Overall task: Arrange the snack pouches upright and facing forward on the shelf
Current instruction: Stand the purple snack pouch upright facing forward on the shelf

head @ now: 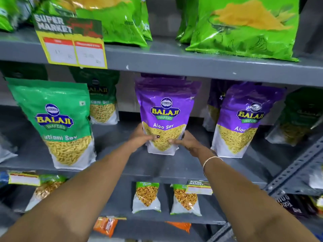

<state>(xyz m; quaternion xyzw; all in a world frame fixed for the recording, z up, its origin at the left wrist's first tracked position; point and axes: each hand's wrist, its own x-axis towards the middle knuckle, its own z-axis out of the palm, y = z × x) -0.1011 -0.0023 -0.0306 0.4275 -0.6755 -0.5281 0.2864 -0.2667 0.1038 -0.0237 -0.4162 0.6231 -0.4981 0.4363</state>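
Observation:
A purple Aloo Sev pouch (165,114) stands upright, label forward, in the middle of the grey middle shelf (157,165). More purple pouches stand right behind it. My left hand (139,137) grips its lower left edge and my right hand (187,141) grips its lower right edge, thumbs on the front. A second purple Aloo Sev pouch (244,119) stands upright to the right. A green Ratlami Sev pouch (56,123) stands at the left near the shelf's front, leaning slightly, with another green pouch (103,103) further back.
Large light-green bags (244,27) fill the upper shelf, with a yellow price tag (73,48) hanging from its edge. Small snack packets (146,198) stand on the lower shelf. A dark green pouch (300,116) sits at the far right. A perforated steel upright (297,166) rises at the right.

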